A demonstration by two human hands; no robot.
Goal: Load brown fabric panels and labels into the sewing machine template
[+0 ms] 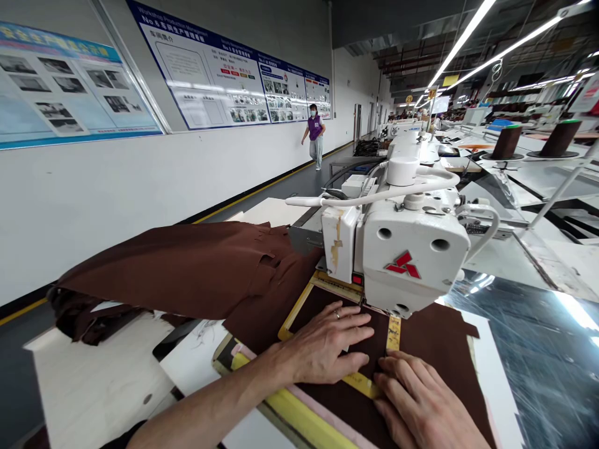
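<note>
Currently I'm working at a white sewing machine (412, 249), its head looming just beyond my fingers, red three-diamond emblem facing me. Wall posters (219, 75) are running along the left; one header is reading something like "Workshop Production Management", rest too small to tell. A person in a purple top (315, 134) is walking down the aisle, well apart from me.

Brown fabric (187, 268) is lying heaped to the left of the machine and spilling over the table edge. A flat brown piece (435, 349) is sitting inside the yellow frame template (299, 305), directly under the machine head.

Both hands are pressing flat, nothing pinched. My left hand (327, 346) is lying spread, palm down on the brown piece inside the frame, fingers pointing right toward the needle zone, ring showing. My right hand (421, 405) is resting just beside it, nearer me, fingers together on the yellow bar's lower edge.

Frame's long axis is running away from me, toward the machine; left hand is the nearer one to the head.
</note>
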